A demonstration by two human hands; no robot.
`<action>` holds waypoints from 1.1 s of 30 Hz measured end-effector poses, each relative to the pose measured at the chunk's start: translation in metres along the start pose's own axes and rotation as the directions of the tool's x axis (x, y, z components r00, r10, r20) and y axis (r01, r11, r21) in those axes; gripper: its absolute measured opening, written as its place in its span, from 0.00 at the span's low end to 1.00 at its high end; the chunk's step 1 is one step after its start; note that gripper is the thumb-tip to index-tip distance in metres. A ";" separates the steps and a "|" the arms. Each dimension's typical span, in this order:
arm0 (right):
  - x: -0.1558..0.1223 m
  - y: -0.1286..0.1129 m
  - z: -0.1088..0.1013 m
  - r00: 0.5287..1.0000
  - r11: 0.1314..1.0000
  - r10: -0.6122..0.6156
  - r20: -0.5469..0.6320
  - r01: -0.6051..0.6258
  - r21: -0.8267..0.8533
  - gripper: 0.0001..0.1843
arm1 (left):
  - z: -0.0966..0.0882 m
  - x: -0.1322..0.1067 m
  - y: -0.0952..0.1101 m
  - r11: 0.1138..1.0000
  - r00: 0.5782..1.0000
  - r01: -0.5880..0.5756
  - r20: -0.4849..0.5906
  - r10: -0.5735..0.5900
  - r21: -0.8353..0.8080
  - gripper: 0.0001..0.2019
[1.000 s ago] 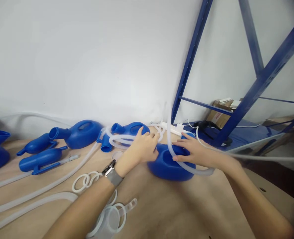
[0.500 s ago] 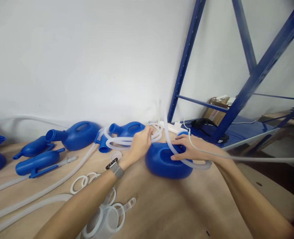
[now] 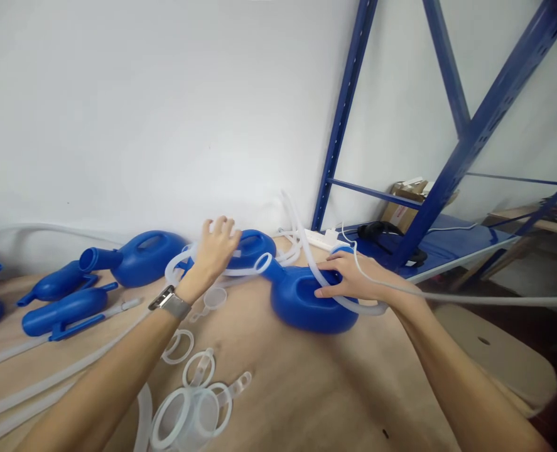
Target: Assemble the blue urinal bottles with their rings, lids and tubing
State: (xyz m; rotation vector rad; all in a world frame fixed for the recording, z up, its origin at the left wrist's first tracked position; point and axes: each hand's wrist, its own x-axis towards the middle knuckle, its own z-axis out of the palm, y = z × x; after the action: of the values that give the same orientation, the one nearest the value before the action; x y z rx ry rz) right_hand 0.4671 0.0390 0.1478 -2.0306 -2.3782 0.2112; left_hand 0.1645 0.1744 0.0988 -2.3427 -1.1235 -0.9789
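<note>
So the blue bottle [image 3: 306, 315] is sitting on the desk [image 3: 282, 395], right of the middle, with its neck pointing off to the left. The right hand [image 3: 360, 276] is draped over its back right side, fingers and thumb spread apart, can't tell how firmly they grip. A milky tube [image 3: 305, 248] runs down across the bottle past those fingers and curves out under the hand. The left hand [image 3: 218, 250] is over by a second blue bottle [image 3: 262, 243] and some looped tubing [image 3: 172, 269], fingers parted and a bit bent; can't tell if they're pinching anything, the underside's hidden. There's a watch [image 3: 171, 302] on that wrist. Below it lie pale rings [image 3: 180, 347] and a clear cup [image 3: 198, 417]. Further left sits another handled bottle [image 3: 149, 267], with two slim blue bottles [image 3: 71, 311] beside it. Off to the right there's a white power strip [image 3: 323, 238], then a blue metal rack [image 3: 483, 119] with a cardboard box [image 3: 400, 215] behind one of its beams.
</note>
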 end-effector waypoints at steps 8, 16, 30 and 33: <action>-0.008 -0.008 -0.005 0.999 0.999 0.032 0.032 -0.033 0.028 0.38 | 0.014 0.049 -0.040 0.983 0.971 -0.183 0.164 0.176 0.024 0.17; -0.008 -0.001 -0.003 0.999 0.996 -0.036 -0.014 0.037 0.078 0.36 | 0.024 0.076 -0.052 0.999 0.964 0.027 0.266 -0.032 0.020 0.18; -0.007 0.001 -0.001 1.000 0.997 -0.004 -0.029 0.006 0.073 0.38 | -0.003 -0.001 0.047 0.832 0.909 -0.002 0.346 0.232 -0.554 0.24; -0.007 0.002 0.001 0.999 0.997 -0.012 -0.033 0.014 0.074 0.37 | 0.001 -0.004 0.048 0.786 0.917 0.052 0.341 0.207 -0.616 0.25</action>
State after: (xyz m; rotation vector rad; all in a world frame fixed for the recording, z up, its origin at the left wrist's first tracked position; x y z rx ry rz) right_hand 0.4702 0.0319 0.1471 -1.9708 -2.3270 0.2598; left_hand 0.2007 0.1437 0.0942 -3.2123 -0.9037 -0.9734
